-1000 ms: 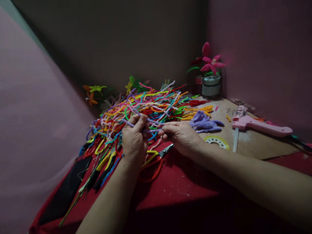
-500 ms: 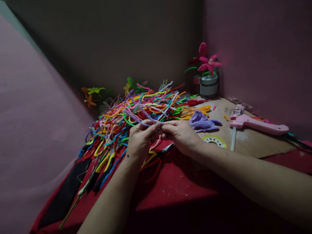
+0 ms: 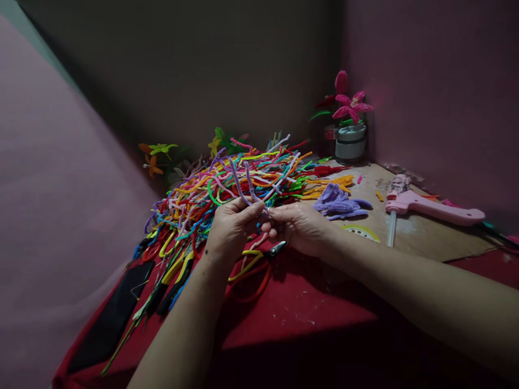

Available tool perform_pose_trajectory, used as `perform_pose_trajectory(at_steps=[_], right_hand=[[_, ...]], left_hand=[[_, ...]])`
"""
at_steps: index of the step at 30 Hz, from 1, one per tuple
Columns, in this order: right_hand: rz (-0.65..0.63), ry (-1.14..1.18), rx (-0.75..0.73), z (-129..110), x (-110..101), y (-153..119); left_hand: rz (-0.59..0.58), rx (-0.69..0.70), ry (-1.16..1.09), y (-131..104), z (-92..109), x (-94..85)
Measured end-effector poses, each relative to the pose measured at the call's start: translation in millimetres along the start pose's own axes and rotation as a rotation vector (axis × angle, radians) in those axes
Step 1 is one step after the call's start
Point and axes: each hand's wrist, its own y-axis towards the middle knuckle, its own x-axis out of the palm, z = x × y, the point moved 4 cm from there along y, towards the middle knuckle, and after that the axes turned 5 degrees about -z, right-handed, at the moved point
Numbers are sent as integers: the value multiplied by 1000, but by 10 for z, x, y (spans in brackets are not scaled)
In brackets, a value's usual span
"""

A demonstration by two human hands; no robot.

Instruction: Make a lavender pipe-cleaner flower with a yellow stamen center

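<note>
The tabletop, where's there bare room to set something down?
Bare red cloth, with only small scraps, lies nearer you than the scissors. The brown board has room between its near edge and the pink glue gun's handle. Crowded: the colourful pile behind the held purple stems, and the left side, where yellow-and-black handles lie.

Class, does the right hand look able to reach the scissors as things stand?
Probably yes: the scissors lie near the right hand, with nothing visible between, though its fingertips pinch purple strands.
</note>
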Motion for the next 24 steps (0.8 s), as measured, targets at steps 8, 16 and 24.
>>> perform_pose_trajectory(at_steps=[8, 16, 24], right_hand=[[47, 158, 96, 83, -12, 19], [102, 110, 61, 71, -20, 13], [42, -450, -175, -125, 33, -59]], left_hand=[[14, -95, -69, 0, -23, 31], [-7, -80, -74, -11, -33, 36], [-10, -35, -52, -14, -5, 46]])
